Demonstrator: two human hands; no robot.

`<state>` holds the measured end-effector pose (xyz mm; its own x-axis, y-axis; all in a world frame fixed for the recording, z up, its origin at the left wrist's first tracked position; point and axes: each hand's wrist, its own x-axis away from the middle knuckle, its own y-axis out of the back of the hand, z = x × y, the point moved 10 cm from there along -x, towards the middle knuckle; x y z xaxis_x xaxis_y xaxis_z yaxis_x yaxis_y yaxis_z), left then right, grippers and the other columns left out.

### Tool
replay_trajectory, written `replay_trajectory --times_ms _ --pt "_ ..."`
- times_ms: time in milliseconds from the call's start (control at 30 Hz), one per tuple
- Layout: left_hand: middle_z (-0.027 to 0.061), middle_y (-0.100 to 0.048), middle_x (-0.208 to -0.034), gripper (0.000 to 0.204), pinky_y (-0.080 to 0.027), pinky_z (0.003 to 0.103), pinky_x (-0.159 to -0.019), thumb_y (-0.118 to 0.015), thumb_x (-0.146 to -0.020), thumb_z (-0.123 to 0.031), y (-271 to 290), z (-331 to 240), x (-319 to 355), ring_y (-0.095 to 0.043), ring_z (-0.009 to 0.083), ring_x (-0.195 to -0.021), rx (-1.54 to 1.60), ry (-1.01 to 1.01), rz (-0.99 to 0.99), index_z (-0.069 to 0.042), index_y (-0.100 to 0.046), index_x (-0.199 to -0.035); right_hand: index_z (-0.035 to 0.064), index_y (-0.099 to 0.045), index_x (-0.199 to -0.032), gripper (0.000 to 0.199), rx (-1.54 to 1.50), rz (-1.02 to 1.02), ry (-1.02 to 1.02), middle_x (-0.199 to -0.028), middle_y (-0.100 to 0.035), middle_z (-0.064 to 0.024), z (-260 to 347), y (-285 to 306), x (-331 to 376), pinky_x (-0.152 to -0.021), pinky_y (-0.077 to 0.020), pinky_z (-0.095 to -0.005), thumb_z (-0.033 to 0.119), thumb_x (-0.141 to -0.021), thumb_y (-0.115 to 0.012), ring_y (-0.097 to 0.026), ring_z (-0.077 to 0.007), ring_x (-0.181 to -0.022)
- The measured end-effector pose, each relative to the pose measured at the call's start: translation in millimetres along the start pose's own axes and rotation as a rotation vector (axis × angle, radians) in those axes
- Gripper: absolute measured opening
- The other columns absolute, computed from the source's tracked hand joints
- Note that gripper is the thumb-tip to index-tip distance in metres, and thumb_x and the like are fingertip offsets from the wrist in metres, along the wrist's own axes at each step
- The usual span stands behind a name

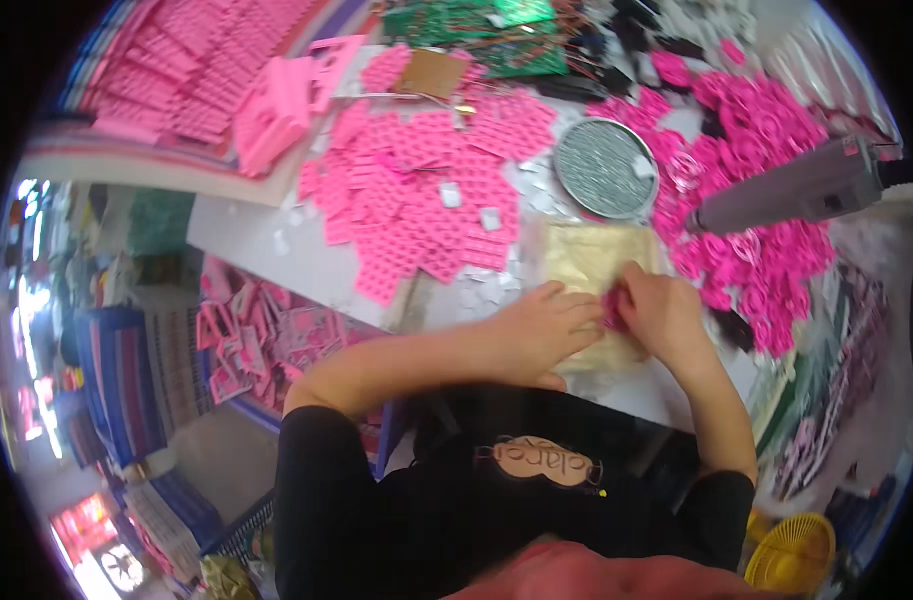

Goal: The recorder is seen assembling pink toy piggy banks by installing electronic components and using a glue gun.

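Note:
A pale yellow block or pad [587, 250] lies at the table's near edge in front of me, under both hands. Over it, a small magenta plastic part [613, 312] is partly hidden between my fingers. My right hand [665, 312] is curled, its thumb and fingers pinching that part from the right. From the left reaches my left hand [549, 328], fingers bent and held together, fingertips against the same part. Just beyond the pad stands a round tin [607, 168] filled with small grey metal pieces, a white scrap on top.
Flat pink perforated parts [417, 190] are heaped left of centre. Magenta round parts [767, 120] pile up on the right, below a grey powered screwdriver [792, 190]. Green circuit boards with wires [522, 40] lie at the back. A bin of pink pieces [267, 335] sits lower left.

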<state>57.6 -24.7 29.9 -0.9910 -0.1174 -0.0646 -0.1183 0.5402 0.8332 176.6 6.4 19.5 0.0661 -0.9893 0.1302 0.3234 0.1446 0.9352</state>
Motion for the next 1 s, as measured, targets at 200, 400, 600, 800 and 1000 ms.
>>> replay_trajectory --times_ms 200,400,600,800,1000 --pt "0.0226 -0.059 -0.135 0.072 -0.045 0.043 -0.105 -0.080 -0.082 -0.038 260.2 205.0 122.8 -0.055 0.0366 -0.126 -0.394 0.704 -0.948 0.001 -0.055 -0.138 0.0096 -0.060 -0.091 0.014 0.029 -0.008 0.027 -0.068 -0.066 -0.0168 -3.1 0.4 1.9 -0.058 -0.0501 -0.0524 0.020 -0.082 -0.065 -0.065 -0.0396 -0.063" --pt "0.0322 0.008 -0.164 0.158 -0.023 0.055 -0.121 -0.086 -0.046 -0.075 290.5 414.7 369.1 -0.015 0.0462 -0.151 -0.054 1.742 -0.768 -0.004 -0.003 -0.161 0.0095 -0.059 -0.091 0.012 -0.006 0.015 0.021 -0.069 -0.066 -0.0161 -1.8 -2.4 2.0 -0.060 -0.0496 -0.0518 0.017 -0.083 -0.064 -0.066 -0.0383 -0.065" --pt "0.0274 -0.039 -0.153 0.131 -0.040 0.042 -0.114 -0.086 -0.063 -0.059 264.7 438.9 389.3 -0.045 0.0379 -0.138 0.354 1.467 -0.937 0.002 -0.019 -0.156 0.0092 -0.061 -0.091 0.012 -0.051 -0.021 0.034 -0.072 -0.067 -0.0157 -4.6 1.1 4.4 -0.061 -0.0497 -0.0506 0.018 -0.084 -0.065 -0.067 -0.0386 -0.068" --pt "0.0274 -0.031 -0.157 0.131 -0.031 0.052 -0.117 -0.086 -0.062 -0.060 288.7 328.6 339.9 -0.039 0.0462 -0.139 -0.291 1.664 -1.068 -0.006 -0.017 -0.159 0.0067 -0.061 -0.093 0.015 -0.094 -0.040 0.075 -0.069 -0.065 -0.0128 -9.7 -6.0 8.6 -0.061 -0.0497 -0.0449 0.014 -0.083 -0.070 -0.065 -0.0342 -0.064" --pt "0.0330 -0.026 -0.148 0.110 -0.026 0.067 -0.107 -0.081 -0.064 -0.062 224.1 92.3 95.2 -0.028 0.0533 -0.137 -0.458 0.658 -0.918 -0.011 -0.036 -0.149 0.0045 -0.052 -0.131 0.056 -0.706 -0.193 0.065 -0.104 -0.064 -0.0091 13.1 32.4 26.4 -0.061 -0.0458 -0.0281 0.016 -0.081 -0.074 -0.057 -0.0174 -0.069"
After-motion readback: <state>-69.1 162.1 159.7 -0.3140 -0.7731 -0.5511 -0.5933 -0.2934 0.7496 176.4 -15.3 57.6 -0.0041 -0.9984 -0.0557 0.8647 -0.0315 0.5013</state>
